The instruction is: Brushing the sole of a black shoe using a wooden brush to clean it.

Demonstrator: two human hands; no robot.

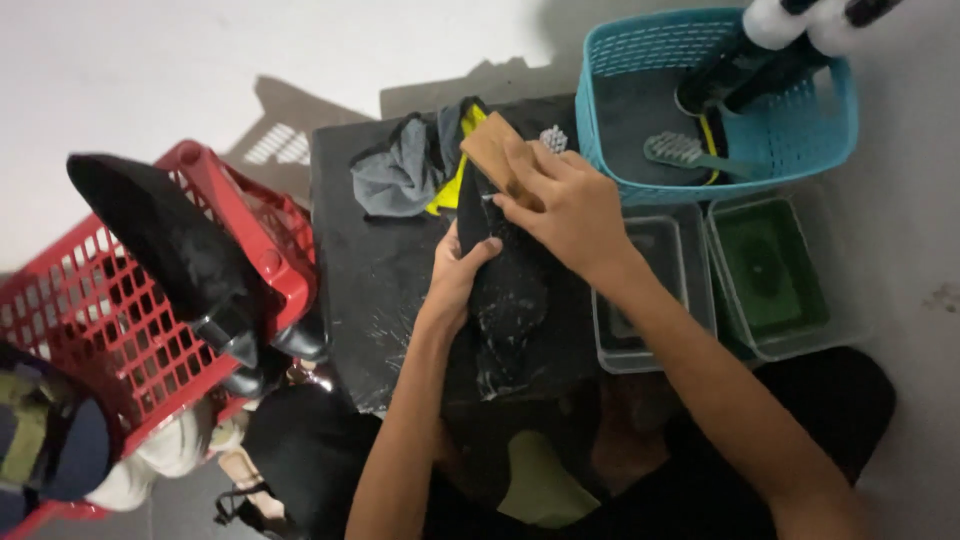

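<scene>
My left hand [455,275] grips a black shoe [505,300] that lies on a black slab [370,270], its surface streaked with white suds. My right hand [560,200] holds a wooden-backed brush [492,150] pressed against the upper end of the shoe. White bristles show beside my fingers.
A grey and yellow cloth [405,170] lies at the slab's far edge. A teal basket [720,100] at the back right holds a brush and bottles. Two clear tubs [650,290] [775,270] stand to the right, one with green liquid. A red basket [110,320] with black shoes stands at left.
</scene>
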